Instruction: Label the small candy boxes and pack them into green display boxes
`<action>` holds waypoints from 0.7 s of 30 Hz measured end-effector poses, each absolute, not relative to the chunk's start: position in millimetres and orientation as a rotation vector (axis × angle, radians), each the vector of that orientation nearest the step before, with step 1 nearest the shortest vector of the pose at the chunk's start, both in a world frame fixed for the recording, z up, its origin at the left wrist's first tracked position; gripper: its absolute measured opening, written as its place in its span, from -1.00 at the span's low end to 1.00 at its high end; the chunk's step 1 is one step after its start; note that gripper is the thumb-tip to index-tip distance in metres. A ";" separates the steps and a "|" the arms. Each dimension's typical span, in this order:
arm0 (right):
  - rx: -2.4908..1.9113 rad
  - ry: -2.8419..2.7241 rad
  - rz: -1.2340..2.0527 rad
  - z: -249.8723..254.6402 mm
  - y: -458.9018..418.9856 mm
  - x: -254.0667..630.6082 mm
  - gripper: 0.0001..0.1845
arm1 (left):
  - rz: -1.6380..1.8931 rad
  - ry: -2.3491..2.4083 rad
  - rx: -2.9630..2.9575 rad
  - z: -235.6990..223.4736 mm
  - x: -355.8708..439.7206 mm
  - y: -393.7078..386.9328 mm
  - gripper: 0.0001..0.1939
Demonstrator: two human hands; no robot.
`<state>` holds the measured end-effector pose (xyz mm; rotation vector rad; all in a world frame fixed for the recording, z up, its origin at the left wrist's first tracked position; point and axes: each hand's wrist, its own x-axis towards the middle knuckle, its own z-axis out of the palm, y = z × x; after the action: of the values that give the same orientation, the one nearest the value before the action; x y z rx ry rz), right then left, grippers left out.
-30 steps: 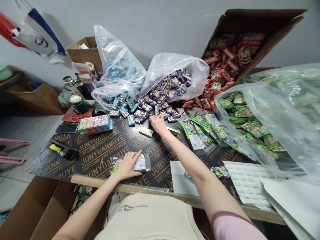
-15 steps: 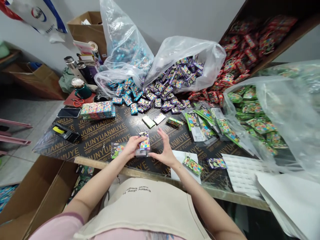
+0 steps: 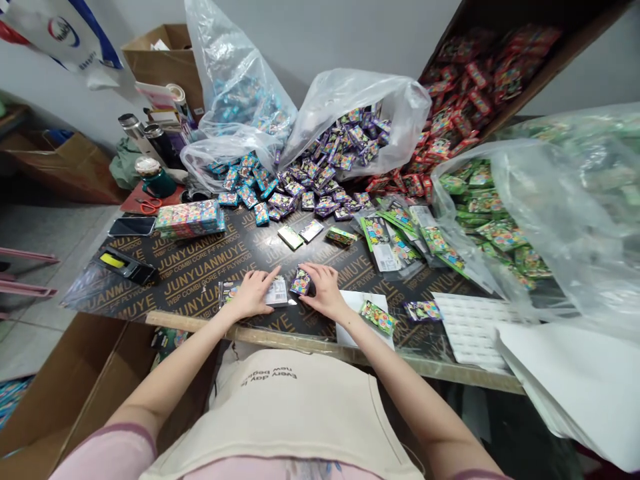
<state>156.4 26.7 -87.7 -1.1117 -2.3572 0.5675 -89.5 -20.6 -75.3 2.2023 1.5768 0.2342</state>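
My right hand (image 3: 324, 292) grips a small purple box (image 3: 300, 281) with a colourful print, its fingers at the top and its thumb at the lower edge. Just left of it, my left hand (image 3: 251, 293) lies with fingers spread over a flat printed packet (image 3: 278, 293) in clear plastic, whose barcode side shows at the right end. Part of the packet is hidden under that hand. Beyond both hands lie two pale, plain-faced boxes (image 3: 291, 237) and a green box (image 3: 341, 235).
Open plastic bags hold blue boxes (image 3: 247, 177), purple boxes (image 3: 345, 143) and green packs (image 3: 493, 200). Red packs (image 3: 460, 113) fill a carton at the back right. Green-edged packets (image 3: 383, 243), a white sticker sheet (image 3: 470, 327), a tape dispenser (image 3: 125, 265) and a phone (image 3: 132, 227) lie around.
The purple box has passed from my left hand to my right and moved slightly right. My left hand now lies on the flat packet. The whole view has shifted slightly.
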 end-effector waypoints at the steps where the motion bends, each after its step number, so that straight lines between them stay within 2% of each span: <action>1: -1.104 -2.372 0.613 -89.6 25.2 155.7 -0.24 | 0.249 1.575 2.203 -76.9 -90.3 -21.9 0.17; 6: -0.880 -2.344 1.013 -90.2 22.7 153.7 -0.05 | 0.442 1.430 2.124 -75.5 -93.8 -25.0 0.21; 10: -0.999 -2.248 0.832 -87.8 21.3 153.0 0.13 | 0.517 1.431 2.044 -72.6 -95.2 -24.7 0.17; 12: -1.080 -2.163 0.759 -85.2 16.0 150.9 -0.01 | 0.562 1.467 2.014 -73.1 -94.4 -23.6 0.15; 15: -0.958 -2.212 0.905 -80.3 14.4 149.5 -0.33 | 0.570 1.462 2.025 -77.0 -91.4 -21.2 0.14; 17: -0.935 -2.239 0.894 -77.0 30.4 154.7 -0.42 | 0.548 1.456 2.050 -81.2 -88.4 -19.5 0.12; 21: -1.331 -1.999 0.449 -70.6 120.0 189.6 -0.56 | 0.454 1.459 2.141 -90.9 -79.1 -18.3 0.01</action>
<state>189.6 120.0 -70.6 -1.3312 -1.9990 0.4494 -79.1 -18.3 -90.9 2.1414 1.4592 0.4538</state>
